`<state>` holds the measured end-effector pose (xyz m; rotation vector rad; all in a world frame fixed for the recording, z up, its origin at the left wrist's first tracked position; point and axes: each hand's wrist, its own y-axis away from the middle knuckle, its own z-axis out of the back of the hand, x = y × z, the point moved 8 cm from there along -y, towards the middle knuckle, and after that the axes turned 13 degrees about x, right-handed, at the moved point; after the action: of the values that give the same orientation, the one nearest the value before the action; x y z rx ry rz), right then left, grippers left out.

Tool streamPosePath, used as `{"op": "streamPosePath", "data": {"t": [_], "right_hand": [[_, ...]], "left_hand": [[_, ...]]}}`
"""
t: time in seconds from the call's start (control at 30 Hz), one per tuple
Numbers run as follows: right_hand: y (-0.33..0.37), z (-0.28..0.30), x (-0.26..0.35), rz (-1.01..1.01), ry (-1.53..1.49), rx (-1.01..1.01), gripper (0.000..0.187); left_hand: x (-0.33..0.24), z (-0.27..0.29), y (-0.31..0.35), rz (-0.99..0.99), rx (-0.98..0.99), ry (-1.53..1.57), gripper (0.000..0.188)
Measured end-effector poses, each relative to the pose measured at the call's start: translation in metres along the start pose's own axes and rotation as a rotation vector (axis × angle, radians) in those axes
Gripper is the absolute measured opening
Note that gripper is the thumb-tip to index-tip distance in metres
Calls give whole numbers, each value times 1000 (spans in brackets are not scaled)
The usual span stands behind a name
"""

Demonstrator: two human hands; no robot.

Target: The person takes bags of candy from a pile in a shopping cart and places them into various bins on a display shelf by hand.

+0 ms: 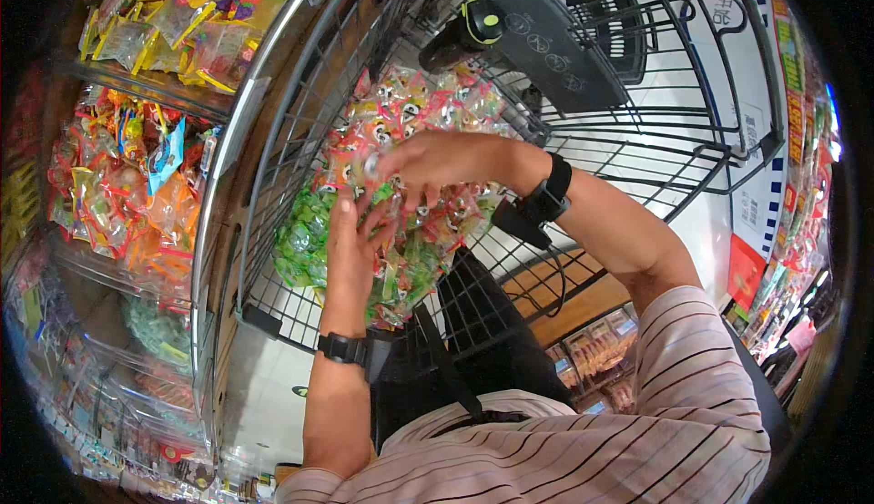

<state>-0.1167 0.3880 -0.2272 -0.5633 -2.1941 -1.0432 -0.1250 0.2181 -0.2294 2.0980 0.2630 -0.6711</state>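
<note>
Both of my hands reach into a wire shopping cart [273, 131]. My left hand [350, 240] lies flat on a clear bag of green wrapped candies [305, 240], fingers pointing into the cart. My right hand [428, 162] curls over a clear bag of red, pink and yellow wrapped candies [437, 103] and pinches a small piece of its wrapping at the fingertips. Each wrist wears a black band. A black bottle with a yellow-green cap [469, 30] lies at the cart's far end.
Store shelves [137, 85] on the left hold many bags of bright wrapped sweets. The cart's black child-seat flap [555, 40] stands at the far end. A black bag [473, 331] hangs in front of my striped shirt. More shelves of goods line the right rim.
</note>
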Motion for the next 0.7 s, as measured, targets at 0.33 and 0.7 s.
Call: {"op": "streamPosePath", "data": {"t": [0.33, 0.7], "right_hand": [[21, 154, -116, -350, 270, -438, 45], [33, 185, -108, -599, 529, -1135, 86]], "left_hand": [[35, 13, -26, 133, 90, 172, 25], [55, 22, -2, 220, 27, 142, 20]]}}
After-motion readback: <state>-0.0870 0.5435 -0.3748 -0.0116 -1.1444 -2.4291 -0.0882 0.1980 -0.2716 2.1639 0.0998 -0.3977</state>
